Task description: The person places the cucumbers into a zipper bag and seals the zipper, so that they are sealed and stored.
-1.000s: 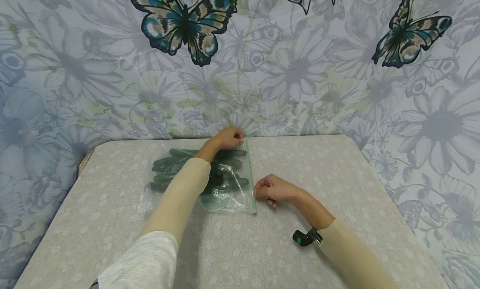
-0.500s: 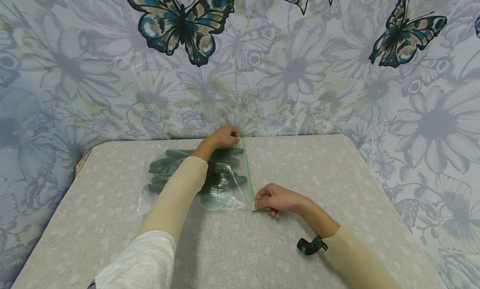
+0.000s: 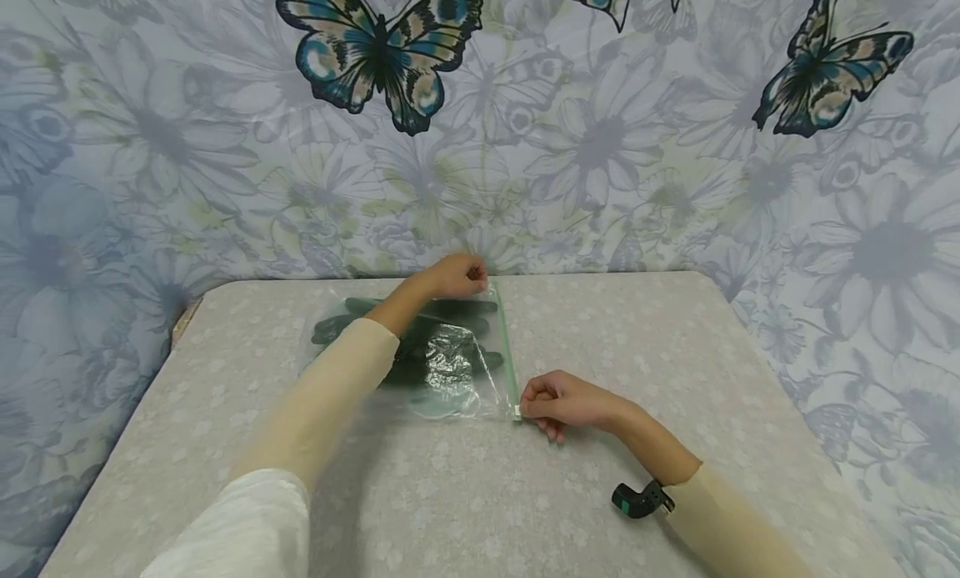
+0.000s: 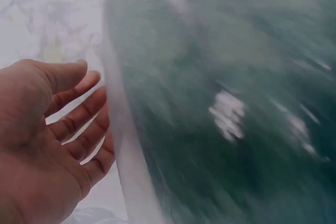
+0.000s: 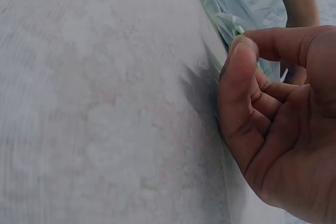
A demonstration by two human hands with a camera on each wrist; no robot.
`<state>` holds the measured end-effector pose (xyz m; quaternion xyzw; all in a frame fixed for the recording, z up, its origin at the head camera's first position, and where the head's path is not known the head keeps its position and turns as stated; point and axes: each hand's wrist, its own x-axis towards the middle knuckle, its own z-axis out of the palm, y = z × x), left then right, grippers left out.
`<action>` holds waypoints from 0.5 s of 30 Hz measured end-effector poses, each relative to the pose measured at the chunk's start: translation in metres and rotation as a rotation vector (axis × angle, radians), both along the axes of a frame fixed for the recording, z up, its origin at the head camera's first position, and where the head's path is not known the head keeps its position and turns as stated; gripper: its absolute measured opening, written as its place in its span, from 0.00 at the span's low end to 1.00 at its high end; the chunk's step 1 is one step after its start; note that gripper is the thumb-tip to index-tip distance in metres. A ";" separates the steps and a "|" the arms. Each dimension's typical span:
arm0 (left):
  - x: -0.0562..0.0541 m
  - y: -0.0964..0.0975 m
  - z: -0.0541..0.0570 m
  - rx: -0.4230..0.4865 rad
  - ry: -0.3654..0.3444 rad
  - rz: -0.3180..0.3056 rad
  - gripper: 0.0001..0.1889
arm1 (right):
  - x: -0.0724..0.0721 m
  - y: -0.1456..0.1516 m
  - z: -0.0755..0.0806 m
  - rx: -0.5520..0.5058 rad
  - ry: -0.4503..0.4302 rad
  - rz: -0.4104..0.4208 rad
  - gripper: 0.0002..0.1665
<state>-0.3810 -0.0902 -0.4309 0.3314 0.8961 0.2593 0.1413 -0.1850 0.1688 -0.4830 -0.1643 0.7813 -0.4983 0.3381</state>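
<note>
A clear zip bag (image 3: 491, 392) lies flat on the table, its green zip strip (image 3: 507, 344) along the right side. Through the plastic show dark green, finger-shaped items (image 3: 330, 328) like gloves; their exact kind is unclear. My left hand (image 3: 459, 276) reaches across the bag and pinches its far corner by the strip. In the left wrist view, the other fingers of that left hand (image 4: 58, 129) curl loosely beside the bag's edge. At the near end of the strip, my right hand (image 3: 573, 401) pinches a small white slider (image 3: 517, 411) between thumb and forefinger.
A pale floral cloth (image 3: 637, 336) covers the table, which meets a wallpapered wall (image 3: 600, 186) at the back. My left forearm (image 3: 318, 403) lies across the bag and hides its left part. A black wrist camera (image 3: 641, 500) sits on my right wrist.
My right hand has slid toward me along the zip strip to its near end. The left hand keeps its place at the far corner, while its forearm has shifted left and lower.
</note>
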 end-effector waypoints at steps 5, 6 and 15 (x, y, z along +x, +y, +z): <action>0.026 -0.011 0.002 -0.048 0.037 -0.091 0.24 | 0.003 0.015 0.002 0.018 0.062 -0.023 0.16; 0.033 -0.014 0.003 -0.065 0.054 -0.097 0.26 | 0.003 0.018 0.004 0.029 0.089 -0.024 0.16; 0.099 -0.055 0.014 -0.191 0.347 0.034 0.38 | 0.003 0.043 0.008 0.139 0.482 -0.186 0.19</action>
